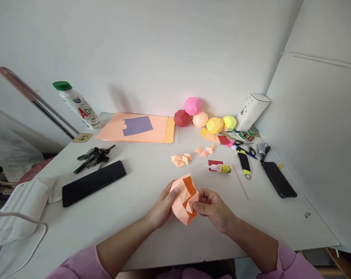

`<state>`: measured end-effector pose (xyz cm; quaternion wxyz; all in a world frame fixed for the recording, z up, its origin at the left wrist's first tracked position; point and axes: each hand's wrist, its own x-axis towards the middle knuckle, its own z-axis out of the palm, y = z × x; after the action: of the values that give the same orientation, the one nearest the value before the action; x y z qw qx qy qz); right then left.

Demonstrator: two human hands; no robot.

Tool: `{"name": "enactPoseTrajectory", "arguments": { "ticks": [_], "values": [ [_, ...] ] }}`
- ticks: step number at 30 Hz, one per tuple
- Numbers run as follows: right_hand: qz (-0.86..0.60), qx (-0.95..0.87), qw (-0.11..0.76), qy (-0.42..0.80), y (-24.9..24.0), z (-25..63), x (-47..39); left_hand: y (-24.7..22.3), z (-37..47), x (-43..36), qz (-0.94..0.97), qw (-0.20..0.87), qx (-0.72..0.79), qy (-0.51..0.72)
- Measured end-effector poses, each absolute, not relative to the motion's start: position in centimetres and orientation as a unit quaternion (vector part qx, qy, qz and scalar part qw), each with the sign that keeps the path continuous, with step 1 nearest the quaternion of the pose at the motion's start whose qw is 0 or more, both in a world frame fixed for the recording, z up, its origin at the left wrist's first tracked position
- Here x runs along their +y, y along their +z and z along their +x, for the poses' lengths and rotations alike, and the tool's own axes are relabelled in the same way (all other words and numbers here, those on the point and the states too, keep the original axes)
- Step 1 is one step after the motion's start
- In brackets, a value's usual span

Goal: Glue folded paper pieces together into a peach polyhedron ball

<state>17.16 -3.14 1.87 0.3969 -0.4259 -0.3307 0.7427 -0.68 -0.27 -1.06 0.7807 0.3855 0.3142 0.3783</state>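
A peach folded-paper ball (182,201), partly open on its right side, is held above the near part of the table. My left hand (163,205) grips it from the left, thumb on top and the other fingers hidden behind. With thumb and fingertips closed, my right hand (214,209) pinches a folded flap at the ball's open edge. Beyond it lie several small folded peach pieces (179,160) and a few more peach pieces (204,151). A small glue bottle (222,168) rests on its side over a dark red paper piece (215,162).
Several finished paper balls (215,125) sit along the wall. To the right are a utility knife (244,162), scissors (252,151) and a black case (279,179). A phone (94,183), keys (94,158), a white bottle (78,104) and peach sheets (111,130) are left.
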Motion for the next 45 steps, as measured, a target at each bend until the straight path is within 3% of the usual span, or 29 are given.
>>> {"name": "enactPoseTrajectory", "arguments": {
  "ticks": [32, 45],
  "values": [
    [-0.446, -0.353, 0.370, 0.735, 2.24, 16.99, -3.02, -0.93, -0.83, -0.27, 0.406, 0.771, 0.315, 0.376],
    [-0.401, -0.297, 0.346, 0.794, 1.43, 17.61, -2.66, -1.53, -1.12, -0.39, 0.434, 0.745, 0.344, 0.373]
  ]
}}
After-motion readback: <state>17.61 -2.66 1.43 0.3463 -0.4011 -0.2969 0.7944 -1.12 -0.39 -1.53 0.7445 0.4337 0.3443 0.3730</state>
